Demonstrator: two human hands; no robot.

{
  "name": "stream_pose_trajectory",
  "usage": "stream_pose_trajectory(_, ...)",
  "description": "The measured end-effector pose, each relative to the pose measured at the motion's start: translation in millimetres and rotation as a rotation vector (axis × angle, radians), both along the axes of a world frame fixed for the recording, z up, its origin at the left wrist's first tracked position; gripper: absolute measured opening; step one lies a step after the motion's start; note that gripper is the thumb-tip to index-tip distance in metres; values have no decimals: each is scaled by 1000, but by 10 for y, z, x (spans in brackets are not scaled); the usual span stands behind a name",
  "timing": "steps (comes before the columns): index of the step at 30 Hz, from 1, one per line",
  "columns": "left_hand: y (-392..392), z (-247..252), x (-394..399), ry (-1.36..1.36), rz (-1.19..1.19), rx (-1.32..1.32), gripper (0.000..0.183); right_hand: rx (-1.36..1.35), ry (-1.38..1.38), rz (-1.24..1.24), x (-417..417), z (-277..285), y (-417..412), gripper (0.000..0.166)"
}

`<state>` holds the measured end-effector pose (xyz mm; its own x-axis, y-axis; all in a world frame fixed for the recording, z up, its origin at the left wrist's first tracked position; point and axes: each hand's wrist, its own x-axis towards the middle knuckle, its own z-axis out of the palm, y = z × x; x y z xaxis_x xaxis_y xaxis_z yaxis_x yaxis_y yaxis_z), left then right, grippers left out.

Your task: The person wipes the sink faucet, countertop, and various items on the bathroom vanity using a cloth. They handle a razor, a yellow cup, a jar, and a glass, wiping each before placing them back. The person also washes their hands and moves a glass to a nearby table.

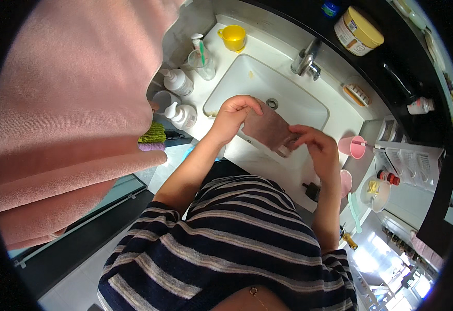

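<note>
Over the white washbasin (245,81) a small dusky-pink cloth (267,126) is stretched between my two hands. My left hand (236,114) pinches its upper left edge between thumb and fingers. At the lower right end, the fingers of my right hand (317,145) hold a corner, slightly blurred. A pale patch, perhaps a label, shows near that corner. Behind the cloth lies the metal drain (272,103). A chrome faucet (306,64) stands at the basin's back edge, apart from both hands.
Left of the basin stand white pump bottles (179,82), a clear cup (203,66) with a green toothbrush and a yellow mug (234,37). A large pink towel (78,109) hangs at left. On the right are a pink cup (352,147) and a soap dish (356,95).
</note>
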<state>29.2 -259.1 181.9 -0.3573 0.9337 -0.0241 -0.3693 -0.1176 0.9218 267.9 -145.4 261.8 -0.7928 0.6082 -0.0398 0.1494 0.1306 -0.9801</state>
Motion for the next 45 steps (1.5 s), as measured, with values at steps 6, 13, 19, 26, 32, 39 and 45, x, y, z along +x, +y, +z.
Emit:
stream_pose_trajectory(6,72,265,53,456,-232,9,22,-62,78,-152,-169,-269,-12,51)
stream_pose_trajectory(13,114,363,212,474,-337,32,20,-165,-185,57,-160,-513,-171,54)
stream_pose_trajectory(19,21,-343,349,-16,-47,-188,47,-35,-599,8,-104,-611,-194,41)
stream_pose_trajectory(26,-137,-693,-166,463,798,-338,92,-194,-286,-220,38,-958,-393,37)
stream_pose_trajectory(32,242,-917,-780,544,992,-345,104,-233,-292,-187,-121,-915,-401,35)
stream_pose_trajectory(39,691,-939,-1027,669,1163,-336,105,-202,-252,-206,-237,-934,-363,34)
stream_pose_trajectory(45,794,-1009,-1233,610,1219,-324,90,-210,-258,-220,-252,-830,-355,34)
